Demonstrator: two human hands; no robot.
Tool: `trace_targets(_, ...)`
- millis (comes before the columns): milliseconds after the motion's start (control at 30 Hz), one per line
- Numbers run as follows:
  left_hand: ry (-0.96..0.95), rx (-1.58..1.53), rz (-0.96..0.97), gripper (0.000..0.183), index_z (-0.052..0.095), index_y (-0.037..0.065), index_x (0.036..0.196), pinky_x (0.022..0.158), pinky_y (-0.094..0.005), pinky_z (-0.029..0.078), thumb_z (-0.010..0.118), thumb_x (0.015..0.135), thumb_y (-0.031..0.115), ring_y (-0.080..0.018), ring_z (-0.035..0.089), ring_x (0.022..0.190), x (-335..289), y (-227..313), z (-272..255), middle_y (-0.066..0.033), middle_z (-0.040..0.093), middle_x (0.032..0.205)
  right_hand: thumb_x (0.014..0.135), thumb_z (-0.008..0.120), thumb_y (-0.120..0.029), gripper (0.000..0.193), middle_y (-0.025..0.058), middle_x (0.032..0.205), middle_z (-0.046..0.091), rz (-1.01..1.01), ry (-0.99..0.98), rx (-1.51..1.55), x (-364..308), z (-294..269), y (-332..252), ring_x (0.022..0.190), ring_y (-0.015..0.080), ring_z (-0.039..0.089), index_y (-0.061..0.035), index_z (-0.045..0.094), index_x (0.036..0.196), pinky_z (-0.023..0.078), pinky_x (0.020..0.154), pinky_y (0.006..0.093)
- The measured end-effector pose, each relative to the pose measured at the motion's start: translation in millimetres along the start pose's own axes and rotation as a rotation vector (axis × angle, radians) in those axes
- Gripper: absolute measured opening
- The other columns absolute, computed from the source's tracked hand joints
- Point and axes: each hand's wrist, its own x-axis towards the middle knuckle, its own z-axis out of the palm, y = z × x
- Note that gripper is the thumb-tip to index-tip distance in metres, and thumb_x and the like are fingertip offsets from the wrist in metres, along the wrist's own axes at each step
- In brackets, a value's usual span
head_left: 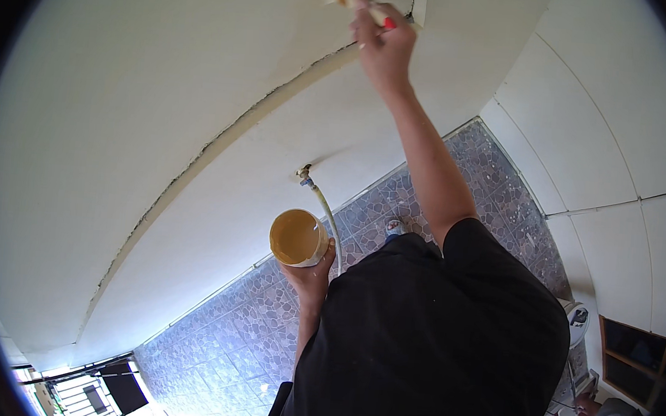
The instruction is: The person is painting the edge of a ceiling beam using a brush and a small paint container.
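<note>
I see right hand (pixel 383 46) raised high, fingers closed round paintbrush (pixel 358 2) by its pale handle with red end; bristles touch cream wall (pixel 121 113) just above long crack (pixel 221 140). Brush looks light and stiff in handle, soft at bristles; best hold is mid-handle, I judge. Left hand (pixel 311 273) wrapped under paint can (pixel 298 238), open top, ochre paint inside, held near wall tap with hose (pixel 325 207). Can probably heavy enough, rim slippery if wet; grip round body. Below, patterned floor tiles (pixel 245 334).
</note>
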Motion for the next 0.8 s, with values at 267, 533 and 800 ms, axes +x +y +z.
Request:
trace_targets(267, 0.015, 0.017, 0.006, 0.052, 0.063, -0.001, 0.118, 0.088, -0.0361, 0.057, 0.094, 0.079, 0.014, -0.0202, 0.068, 0.095, 0.7, -3.8, 1.4, -0.0094, 0.07, 0.106, 0.097, 0.073, -0.003, 0.009, 0.0122, 0.1, 0.074, -0.332, -0.013, -0.368, -9.7, 28.9, -17.3, 0.071, 0.0178, 0.072, 0.0004, 0.075, 0.105, 0.054, 0.054, 0.0305)
trace_targets(533, 0.014, -0.019, -0.021, 0.052, 0.063, 0.0, 0.12, 0.088, -0.0361, 0.057, 0.094, 0.079, 0.013, -0.0194, 0.068, 0.095, 0.1, -5.2, 1.5, -0.0091, 0.07, 0.107, 0.104, 0.068, -0.007, 0.013, 0.0087, 0.09, 0.074, 0.022, -0.077, 0.141, -14.3, 42.1, -32.4, 0.066, 0.0098, 0.07, 0.0048, 0.072, 0.108, 0.054, 0.049, 0.0244)
trace_targets(800, 0.059, -0.004, 0.009, 0.048, 0.065, 0.0, 0.117, 0.088, -0.036, 0.057, 0.093, 0.08, 0.012, -0.0192, 0.069, 0.095, -6.2, -9.6, -0.3, -0.0091, 0.072, 0.105, 0.097, 0.069, 0.0, 0.015, 0.0147, 0.09, 0.065, -0.408, 0.099, -0.388, 9.9, 25.2, -25.4, 0.061, 0.0238, 0.063, 0.0048, 0.072, 0.111, 0.05, 0.053, 0.0348)
